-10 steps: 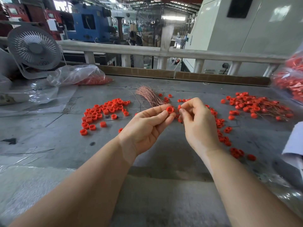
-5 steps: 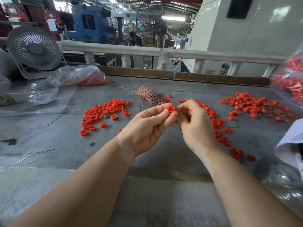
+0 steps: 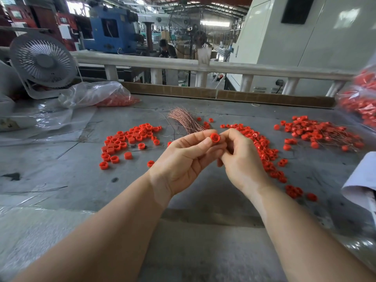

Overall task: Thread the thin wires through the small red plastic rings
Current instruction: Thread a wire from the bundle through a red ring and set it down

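My left hand (image 3: 188, 159) pinches one small red plastic ring (image 3: 214, 137) between thumb and fingertips, above the middle of the grey table (image 3: 81, 176). My right hand (image 3: 242, 161) sits right beside it with its fingertips curled together at the ring; any wire in them is too thin to see. A bundle of thin copper wires (image 3: 186, 121) lies just behind my hands. Loose red rings (image 3: 126, 141) are heaped to the left, more rings (image 3: 264, 151) trail to the right, and rings with wires through them (image 3: 317, 133) lie at the far right.
A white desk fan (image 3: 42, 62) stands at the back left beside a clear plastic bag of red rings (image 3: 97, 96). Another bag of rings (image 3: 360, 98) is at the right edge, white paper (image 3: 362, 182) below it. A cardboard strip and a white railing (image 3: 183, 65) border the far side.
My right hand has closed in against the ring held by my left hand; the gap between the two hands is gone. Both hands sit slightly lower.
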A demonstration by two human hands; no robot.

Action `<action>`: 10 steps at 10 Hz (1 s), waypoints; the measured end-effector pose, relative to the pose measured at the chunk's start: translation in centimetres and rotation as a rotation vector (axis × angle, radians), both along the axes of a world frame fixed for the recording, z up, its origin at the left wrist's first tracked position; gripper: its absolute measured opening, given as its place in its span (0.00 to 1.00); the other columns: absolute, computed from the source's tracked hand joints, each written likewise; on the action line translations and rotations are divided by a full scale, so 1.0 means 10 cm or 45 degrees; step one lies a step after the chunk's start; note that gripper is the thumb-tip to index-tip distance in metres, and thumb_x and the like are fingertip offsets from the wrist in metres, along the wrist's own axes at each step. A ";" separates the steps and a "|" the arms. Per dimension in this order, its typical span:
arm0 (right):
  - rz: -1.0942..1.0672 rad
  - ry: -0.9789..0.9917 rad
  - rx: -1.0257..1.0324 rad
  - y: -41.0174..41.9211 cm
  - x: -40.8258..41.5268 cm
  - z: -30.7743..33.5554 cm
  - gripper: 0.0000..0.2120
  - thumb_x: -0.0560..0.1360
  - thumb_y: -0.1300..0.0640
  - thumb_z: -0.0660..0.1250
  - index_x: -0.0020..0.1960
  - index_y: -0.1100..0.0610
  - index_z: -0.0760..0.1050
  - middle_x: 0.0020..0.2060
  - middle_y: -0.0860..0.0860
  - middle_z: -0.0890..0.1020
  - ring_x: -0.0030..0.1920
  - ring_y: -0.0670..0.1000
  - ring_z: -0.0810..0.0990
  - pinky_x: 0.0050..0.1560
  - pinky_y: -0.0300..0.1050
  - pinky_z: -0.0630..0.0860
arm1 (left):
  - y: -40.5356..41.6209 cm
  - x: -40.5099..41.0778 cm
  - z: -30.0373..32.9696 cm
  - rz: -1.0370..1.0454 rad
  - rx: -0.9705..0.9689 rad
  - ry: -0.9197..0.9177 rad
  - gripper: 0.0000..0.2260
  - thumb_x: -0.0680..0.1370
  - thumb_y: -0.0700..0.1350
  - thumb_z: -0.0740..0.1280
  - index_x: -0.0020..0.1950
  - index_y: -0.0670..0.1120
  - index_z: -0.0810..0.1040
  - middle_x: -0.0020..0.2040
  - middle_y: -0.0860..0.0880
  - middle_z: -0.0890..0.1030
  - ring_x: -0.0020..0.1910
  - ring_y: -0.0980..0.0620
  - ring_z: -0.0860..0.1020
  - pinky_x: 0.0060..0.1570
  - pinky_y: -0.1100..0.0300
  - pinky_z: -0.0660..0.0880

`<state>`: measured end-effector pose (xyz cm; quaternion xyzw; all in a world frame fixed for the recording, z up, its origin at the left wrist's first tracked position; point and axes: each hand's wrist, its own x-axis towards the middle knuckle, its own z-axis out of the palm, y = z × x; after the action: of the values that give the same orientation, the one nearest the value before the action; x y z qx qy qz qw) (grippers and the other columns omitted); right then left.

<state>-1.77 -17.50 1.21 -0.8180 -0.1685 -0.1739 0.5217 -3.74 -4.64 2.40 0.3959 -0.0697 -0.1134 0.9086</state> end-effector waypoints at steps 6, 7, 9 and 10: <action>-0.115 -0.361 0.081 0.02 -0.09 0.08 0.07 0.71 0.65 0.71 0.40 0.54 0.78 0.34 0.40 0.79 0.36 0.40 0.78 0.38 0.27 0.71 | -0.06 0.04 -0.05 0.493 0.323 -0.234 0.07 0.75 0.30 0.63 0.47 0.39 0.79 0.37 0.48 0.84 0.39 0.55 0.82 0.47 0.63 0.79; -0.089 -0.358 0.107 0.02 -0.08 0.08 0.07 0.70 0.66 0.71 0.40 0.55 0.79 0.35 0.41 0.80 0.37 0.39 0.78 0.39 0.27 0.70 | -0.06 0.03 -0.05 0.502 0.332 -0.260 0.07 0.75 0.30 0.63 0.48 0.38 0.79 0.37 0.49 0.84 0.39 0.55 0.82 0.47 0.64 0.79; -0.052 -0.367 0.122 0.01 -0.07 0.08 0.09 0.70 0.68 0.71 0.40 0.54 0.78 0.35 0.40 0.79 0.38 0.37 0.78 0.40 0.26 0.69 | -0.07 0.02 -0.04 0.513 0.344 -0.286 0.07 0.75 0.30 0.63 0.48 0.38 0.79 0.37 0.49 0.84 0.39 0.55 0.82 0.46 0.65 0.79; -0.032 -0.382 0.124 0.01 -0.06 0.07 0.10 0.70 0.68 0.70 0.40 0.54 0.78 0.36 0.41 0.80 0.38 0.37 0.78 0.40 0.26 0.69 | -0.07 0.02 -0.04 0.515 0.358 -0.294 0.07 0.75 0.30 0.63 0.49 0.38 0.79 0.37 0.49 0.84 0.39 0.55 0.82 0.46 0.64 0.79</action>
<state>-2.37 -17.36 1.92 -0.7586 -0.2257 -0.3088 0.5274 -3.57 -5.31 2.00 0.5344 -0.0757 0.1078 0.8349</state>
